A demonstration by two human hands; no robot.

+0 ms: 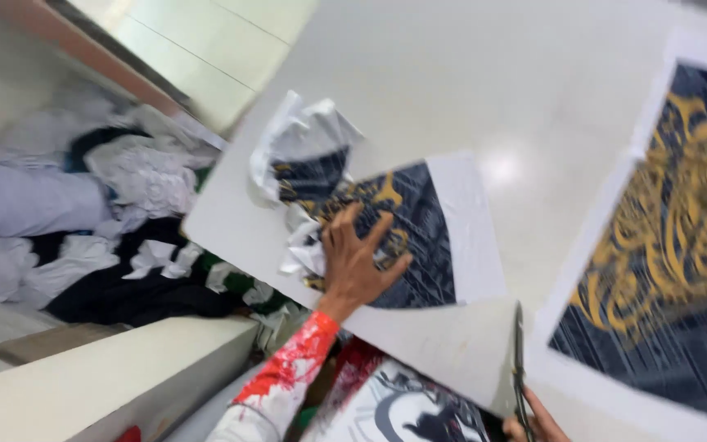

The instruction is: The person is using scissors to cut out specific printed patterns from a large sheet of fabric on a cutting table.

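1. Both hands were at the near edge of the white table (468,90): the left hand (359,262) lay flat with fingers spread on a printed sheet (419,237), seemingly to pin it in place, while the right hand (533,421), mostly cut off by the frame, gripped dark scissors (519,360) pointing away from the person.
2. On the right lay the largest piece, a big dark-blue print with gold ornament (673,237), flat on its white backing.
3. Left of the table, a heap of white and dark scraps (116,213) covered the floor, apparently offcuts dropped over the edge.
4. Near the table's middle, the pressed sheet carried the same blue-and-gold pattern with a white margin.
5. Its far-left end was a crumpled wad of paper (300,155), bunched up and lifted off the table.
6. Nearest, a red-and-white sleeve (288,376) covered the left forearm.
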